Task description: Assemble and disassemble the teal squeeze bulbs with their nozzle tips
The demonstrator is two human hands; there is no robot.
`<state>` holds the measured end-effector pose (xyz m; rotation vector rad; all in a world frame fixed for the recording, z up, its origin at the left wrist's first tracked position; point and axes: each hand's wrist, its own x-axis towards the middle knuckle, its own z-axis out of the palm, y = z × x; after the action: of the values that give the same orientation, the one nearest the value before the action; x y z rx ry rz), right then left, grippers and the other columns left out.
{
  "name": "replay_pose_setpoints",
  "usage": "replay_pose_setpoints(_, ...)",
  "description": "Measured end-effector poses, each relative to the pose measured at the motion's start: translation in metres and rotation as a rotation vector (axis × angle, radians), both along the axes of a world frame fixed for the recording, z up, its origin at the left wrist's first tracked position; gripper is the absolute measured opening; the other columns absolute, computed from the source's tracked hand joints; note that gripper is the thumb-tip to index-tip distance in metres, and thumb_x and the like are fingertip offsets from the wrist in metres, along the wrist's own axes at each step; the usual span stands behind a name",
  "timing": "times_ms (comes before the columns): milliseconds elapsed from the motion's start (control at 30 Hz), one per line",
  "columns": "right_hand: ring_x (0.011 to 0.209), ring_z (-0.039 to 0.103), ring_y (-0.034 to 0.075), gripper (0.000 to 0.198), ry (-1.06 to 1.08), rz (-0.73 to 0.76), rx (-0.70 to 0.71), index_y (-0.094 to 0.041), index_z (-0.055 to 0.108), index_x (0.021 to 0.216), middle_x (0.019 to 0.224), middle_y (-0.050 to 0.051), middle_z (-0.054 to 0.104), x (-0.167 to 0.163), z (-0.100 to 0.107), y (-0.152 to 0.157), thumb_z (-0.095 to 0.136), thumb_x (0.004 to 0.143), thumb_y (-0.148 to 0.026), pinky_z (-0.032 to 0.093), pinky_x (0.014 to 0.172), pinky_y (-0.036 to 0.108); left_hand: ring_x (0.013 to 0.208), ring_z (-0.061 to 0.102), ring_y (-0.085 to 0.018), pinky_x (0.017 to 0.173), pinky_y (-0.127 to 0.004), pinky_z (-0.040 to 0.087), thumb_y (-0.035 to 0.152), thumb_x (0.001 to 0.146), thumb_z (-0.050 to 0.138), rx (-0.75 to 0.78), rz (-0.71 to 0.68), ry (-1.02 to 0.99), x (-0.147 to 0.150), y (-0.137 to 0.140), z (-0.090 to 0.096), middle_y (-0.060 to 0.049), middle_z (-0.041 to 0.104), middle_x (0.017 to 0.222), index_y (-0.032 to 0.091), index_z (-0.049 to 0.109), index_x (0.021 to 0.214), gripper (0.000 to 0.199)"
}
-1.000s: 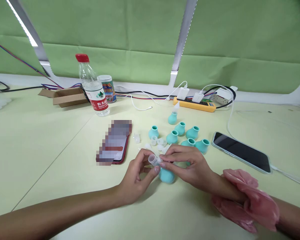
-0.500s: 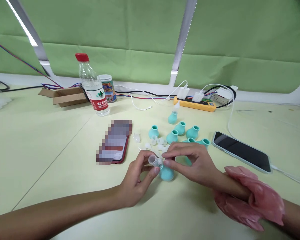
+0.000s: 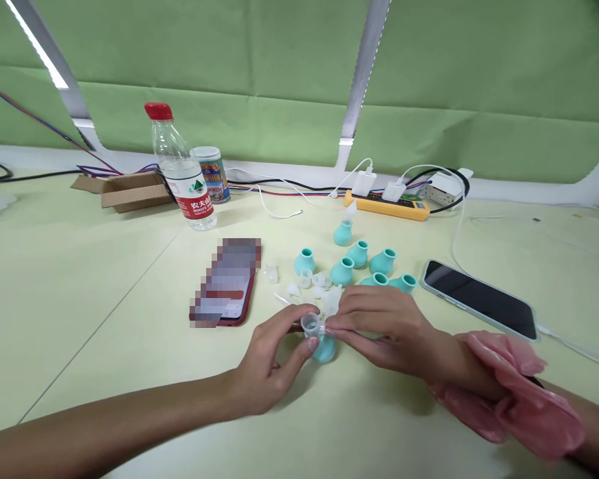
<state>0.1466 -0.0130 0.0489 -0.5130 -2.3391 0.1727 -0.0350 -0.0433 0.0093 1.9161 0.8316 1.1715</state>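
Note:
My left hand [image 3: 267, 366] pinches a small clear plastic cup-like fitting [image 3: 309, 324] between thumb and forefinger, its round open end facing up. From the other side, my right hand [image 3: 394, 329] has its fingertips closed at the fitting's narrow side spout; whether a tiny separate part is between them is hidden. Just below the fitting sits a teal rubber bulb [image 3: 324, 350], partly covered by my fingers. Beyond my hands lie several loose clear plastic pieces [image 3: 318, 279]. Several open-necked teal bulbs [image 3: 343, 271] stand around them, and one farther back bulb [image 3: 343, 233] has a clear tip in its neck.
A red-cased phone [image 3: 227, 286] lies left, another phone [image 3: 479, 299] right, with a charging cable. Behind are a water bottle [image 3: 182, 173], a can [image 3: 213, 176], a cardboard box [image 3: 134, 193] and a yellow power strip [image 3: 389, 205]. Pink plastic [image 3: 524, 399] wraps my right forearm.
The clear fitting has turned so its open end points more upward. My right fingers have closed in on its side spout, the hand rolling over slightly. The view has shifted a little.

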Motion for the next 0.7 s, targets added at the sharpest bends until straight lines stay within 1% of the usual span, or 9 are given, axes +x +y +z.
replay_pose_setpoints(100,0.057,0.05,0.01,0.01,0.005,-0.017,0.019,-0.017,0.06,0.074,0.059,0.001,0.058,-0.0011,-0.0027,-0.0021,0.051,0.077,-0.014,0.041,0.052,0.021,0.077,0.054,-0.014,0.068,-0.024,0.045,0.011,0.078,0.048,0.079,0.016,0.018,-0.0005,-0.0002,-0.0004,-0.006,0.057,0.09,0.016,0.047,0.102,0.024)
replay_pose_setpoints(200,0.055,0.048,0.009,0.009,0.034,-0.025,0.037,-0.017,0.059,0.072,0.056,0.0,0.056,-0.0025,-0.005,-0.0035,0.051,0.075,-0.013,0.041,0.051,0.021,0.077,0.053,-0.014,0.067,-0.024,0.045,0.01,0.078,0.047,0.073,-0.004,0.024,-0.0004,-0.0006,0.0008,-0.005,0.055,0.087,0.016,0.047,0.099,0.022)
replay_pose_setpoints(300,0.054,0.047,0.009,0.008,0.057,-0.029,0.064,-0.017,0.058,0.07,0.055,0.0,0.054,-0.0032,-0.0052,-0.004,0.052,0.074,-0.013,0.04,0.05,0.021,0.074,0.051,-0.013,0.066,-0.023,0.044,0.011,0.078,0.046,0.033,-0.035,0.014,0.0001,-0.0018,0.0017,-0.004,0.053,0.083,0.016,0.046,0.096,0.018)
replay_pose_setpoints(433,0.053,0.045,0.009,0.007,0.068,-0.035,0.088,-0.016,0.056,0.068,0.054,-0.001,0.053,-0.0031,-0.0042,-0.0042,0.054,0.071,-0.011,0.039,0.049,0.021,0.073,0.05,-0.012,0.065,-0.023,0.043,0.013,0.081,0.044,-0.041,-0.058,-0.008,0.0004,-0.0036,0.0001,-0.003,0.05,0.081,0.017,0.041,0.096,0.016)
replay_pose_setpoints(600,0.054,0.046,0.009,0.008,0.041,-0.067,0.17,-0.016,0.057,0.068,0.055,0.0,0.054,-0.0024,-0.0074,-0.0053,0.055,0.071,-0.009,0.04,0.049,0.022,0.072,0.048,-0.01,0.066,-0.023,0.043,0.017,0.083,0.042,-0.148,-0.041,-0.048,0.0013,-0.004,-0.0002,-0.001,0.047,0.08,0.019,0.04,0.097,0.014)
replay_pose_setpoints(700,0.054,0.046,0.01,0.008,0.047,-0.073,0.173,-0.015,0.057,0.068,0.055,0.0,0.055,-0.0028,-0.0103,-0.0054,0.056,0.07,-0.007,0.04,0.05,0.022,0.07,0.047,-0.01,0.064,-0.021,0.042,0.019,0.083,0.043,-0.181,-0.03,-0.067,0.0021,-0.0037,0.0011,0.0,0.047,0.079,0.02,0.041,0.096,0.013)
